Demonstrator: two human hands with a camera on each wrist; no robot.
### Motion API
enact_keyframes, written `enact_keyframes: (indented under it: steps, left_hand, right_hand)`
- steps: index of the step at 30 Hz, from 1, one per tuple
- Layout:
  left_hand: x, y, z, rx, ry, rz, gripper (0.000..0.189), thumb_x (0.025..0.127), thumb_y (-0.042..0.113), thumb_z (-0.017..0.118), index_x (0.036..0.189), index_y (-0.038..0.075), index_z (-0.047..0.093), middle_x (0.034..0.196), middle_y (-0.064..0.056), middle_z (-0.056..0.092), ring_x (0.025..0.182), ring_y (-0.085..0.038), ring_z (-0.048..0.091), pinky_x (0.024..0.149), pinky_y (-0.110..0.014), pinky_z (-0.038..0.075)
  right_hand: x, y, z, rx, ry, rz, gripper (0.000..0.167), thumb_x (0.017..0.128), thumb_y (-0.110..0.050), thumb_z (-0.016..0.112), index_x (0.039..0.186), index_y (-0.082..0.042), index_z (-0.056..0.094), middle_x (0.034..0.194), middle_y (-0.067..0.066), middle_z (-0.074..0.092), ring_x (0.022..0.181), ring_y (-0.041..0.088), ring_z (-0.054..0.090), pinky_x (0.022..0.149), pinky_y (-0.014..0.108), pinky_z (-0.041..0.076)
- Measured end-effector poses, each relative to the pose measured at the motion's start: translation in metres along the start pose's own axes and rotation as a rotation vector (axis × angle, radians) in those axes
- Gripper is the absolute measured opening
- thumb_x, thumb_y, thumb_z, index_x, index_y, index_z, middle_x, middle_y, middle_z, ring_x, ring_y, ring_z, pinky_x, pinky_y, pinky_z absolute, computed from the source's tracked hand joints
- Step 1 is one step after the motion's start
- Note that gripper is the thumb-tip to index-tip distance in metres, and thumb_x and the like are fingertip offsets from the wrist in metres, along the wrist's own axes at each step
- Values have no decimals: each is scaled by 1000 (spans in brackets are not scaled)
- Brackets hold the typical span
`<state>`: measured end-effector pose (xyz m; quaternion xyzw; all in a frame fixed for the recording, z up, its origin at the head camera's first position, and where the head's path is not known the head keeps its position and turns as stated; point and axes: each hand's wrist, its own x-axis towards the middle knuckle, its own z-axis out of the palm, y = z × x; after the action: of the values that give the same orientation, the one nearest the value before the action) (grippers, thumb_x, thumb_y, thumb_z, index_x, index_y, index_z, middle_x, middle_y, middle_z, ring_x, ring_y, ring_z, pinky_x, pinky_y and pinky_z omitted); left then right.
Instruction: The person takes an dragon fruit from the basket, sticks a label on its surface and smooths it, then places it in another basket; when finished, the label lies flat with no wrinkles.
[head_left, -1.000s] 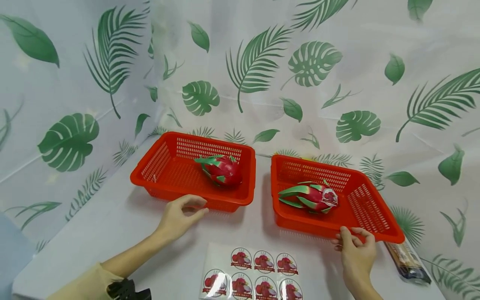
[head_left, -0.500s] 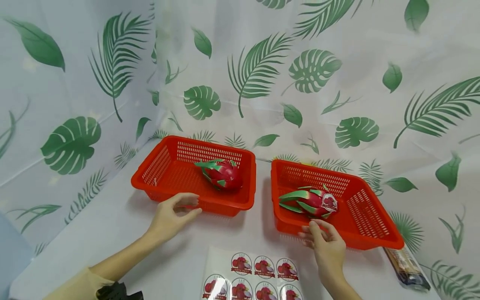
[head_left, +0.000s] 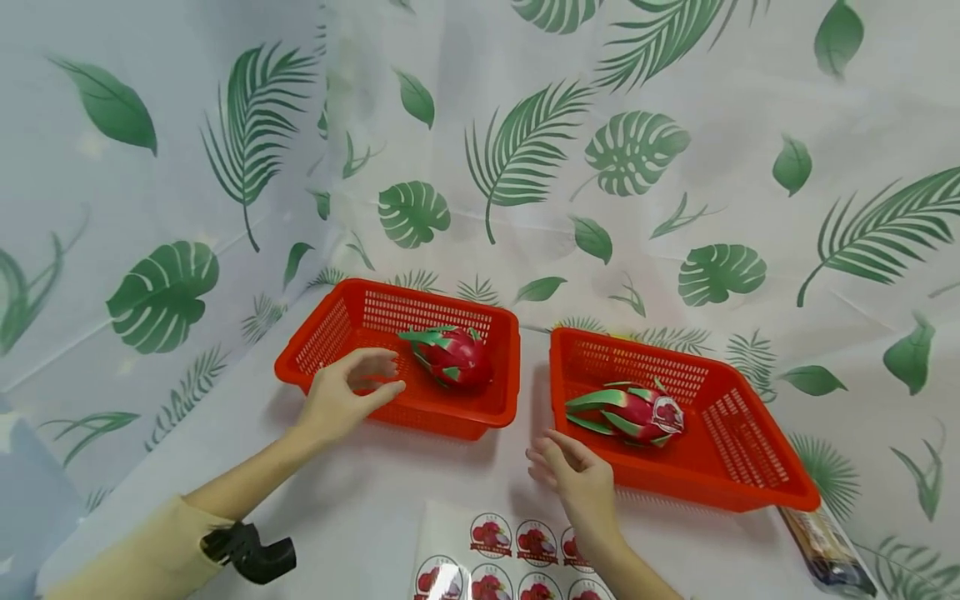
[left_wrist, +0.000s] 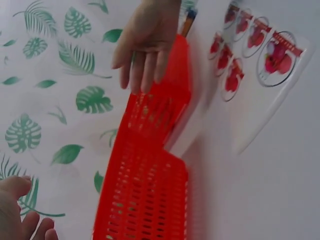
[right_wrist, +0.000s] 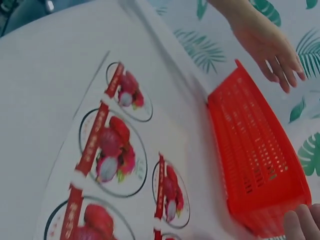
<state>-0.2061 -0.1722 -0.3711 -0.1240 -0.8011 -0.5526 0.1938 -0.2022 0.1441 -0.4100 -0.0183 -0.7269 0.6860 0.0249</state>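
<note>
My left hand (head_left: 348, 392) hovers over the front rim of the left red plastic basket (head_left: 442, 422), fingers loosely bent and nothing in them. Inside that basket, to the right of the hand, lies a dragon fruit (head_left: 459, 358) with no sticker showing. Held above the table between the two baskets, my right hand (head_left: 577, 479) has relaxed fingers and no object, close to the front left corner of the right red basket (head_left: 697, 485). A second dragon fruit (head_left: 630, 414) lies there, bearing a round sticker (head_left: 667, 415). The left wrist view shows the right hand (left_wrist: 147, 45) with fingers extended.
A sheet of round dragon fruit stickers (head_left: 491, 533) lies on the white table (head_left: 360, 500) in front of the baskets; my right forearm overlaps its right side. A long packet (head_left: 828, 546) sits partly behind the right basket. A leaf-patterned curtain (head_left: 525, 250) stands behind.
My right hand has moved left along the front of the right basket to the gap between the baskets. My left hand has risen over the left basket's front rim. The head view has tilted slightly up.
</note>
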Motion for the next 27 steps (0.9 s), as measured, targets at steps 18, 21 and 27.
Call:
enact_keyframes:
  steps: [18, 21, 27]
  left_hand:
    - [57, -15, 8, -13, -40, -13, 42, 83, 29, 74, 118, 12, 59, 108, -6, 65, 98, -19, 62, 85, -36, 51]
    - [64, -13, 12, 17, -48, -1, 42, 83, 31, 74, 119, 12, 59, 107, -7, 66, 99, -21, 62, 86, -37, 50]
    - [83, -9, 25, 27, -62, 26, 45, 83, 32, 73, 121, 13, 58, 108, -6, 66, 100, -18, 61, 84, -37, 51]
  right_hand:
    - [20, 4, 40, 105, -58, 57, 43, 92, -25, 63, 121, 5, 52, 100, 18, 67, 91, 30, 67, 75, 38, 54]
    - [23, 5, 43, 112, -47, 59, 41, 92, -24, 63, 118, 5, 51, 97, 17, 68, 86, 26, 68, 73, 38, 55]
    - [27, 8, 48, 156, -68, 68, 38, 93, -19, 61, 117, 7, 46, 97, 21, 67, 85, 28, 68, 78, 41, 53]
